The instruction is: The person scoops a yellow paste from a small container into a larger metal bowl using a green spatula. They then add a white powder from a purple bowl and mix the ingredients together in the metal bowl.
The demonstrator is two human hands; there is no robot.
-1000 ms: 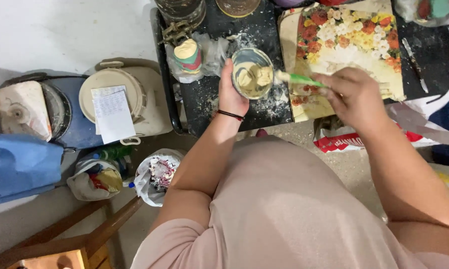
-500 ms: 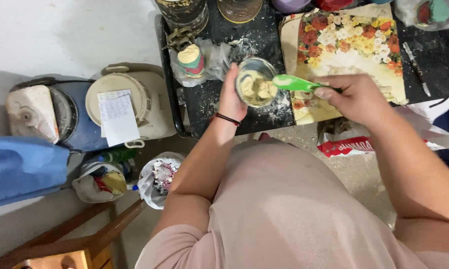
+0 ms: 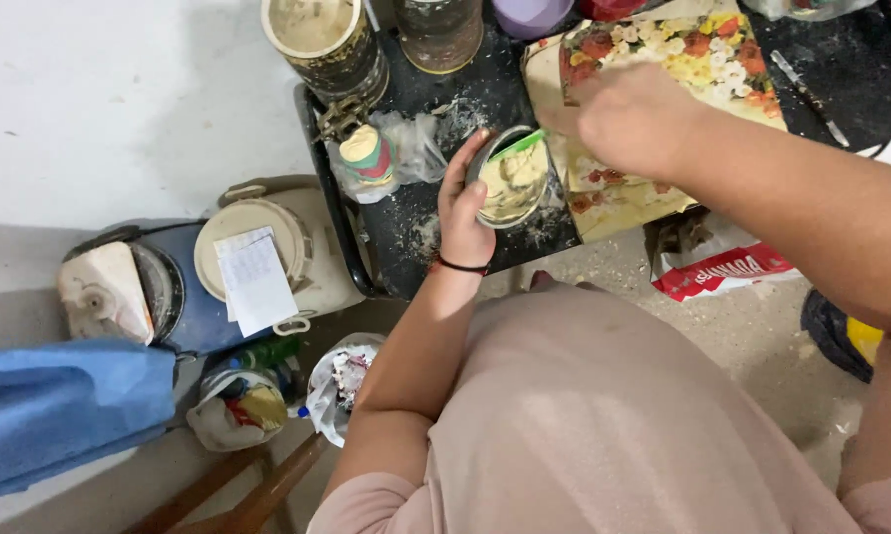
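The left hand point(image 3: 462, 210) cups a small round metal bowl point(image 3: 510, 178) from its near side, fingers wrapped around the rim and wall, steadying it on the dark, flour-dusted surface point(image 3: 435, 109). The bowl holds a pale, creamy dough or paste point(image 3: 512, 180); it looks soft and sticky, likely to cling rather than pour. The right hand point(image 3: 631, 117) is blurred above the flowered tray point(image 3: 682, 59) and closed around the handle of a green spatula point(image 3: 520, 144), whose blade dips into the bowl.

The bowl itself looks light, thin and rigid, with a smooth wall that could slip under floury fingers, so the wrapped grip at the rim seems the sound place to hold it. The spatula looks light and somewhat flexible, best held along its handle, well back from the coated blade.

Just beside the left hand lies a striped lump in a clear plastic bag point(image 3: 371, 158); a tall tin point(image 3: 319, 40) stands farther back.
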